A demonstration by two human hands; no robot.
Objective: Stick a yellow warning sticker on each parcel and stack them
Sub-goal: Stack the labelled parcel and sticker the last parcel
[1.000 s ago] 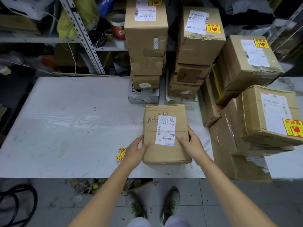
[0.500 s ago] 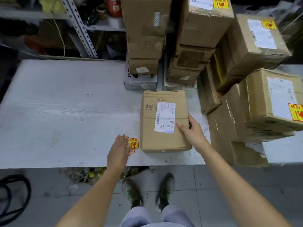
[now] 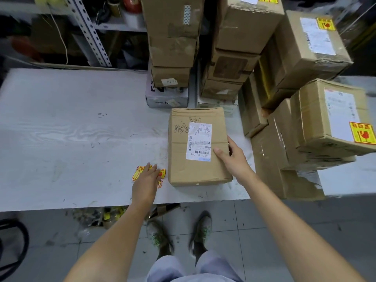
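A flat brown cardboard parcel (image 3: 189,171) with a white shipping label and handwriting lies on the white table (image 3: 71,139) near its front edge. My right hand (image 3: 232,157) rests on its right side, thumb on top and fingers round the edge. Just left of the parcel lies a small pile of yellow warning stickers (image 3: 136,173). My left hand (image 3: 147,179) lies flat over that pile with straight fingers, hiding most of it. The parcel's top shows no yellow sticker.
Stacked parcels stand behind and to the right: a tall stack (image 3: 173,43), a second stack (image 3: 240,37), and boxes with yellow stickers (image 3: 317,43) (image 3: 333,119). A metal shelf upright (image 3: 87,31) rises behind the table. My feet (image 3: 179,233) stand on the tiled floor below.
My left hand left the parcel's left side and moved down-left onto the sticker pile. My right hand stayed on the parcel. The camera tilted downward.
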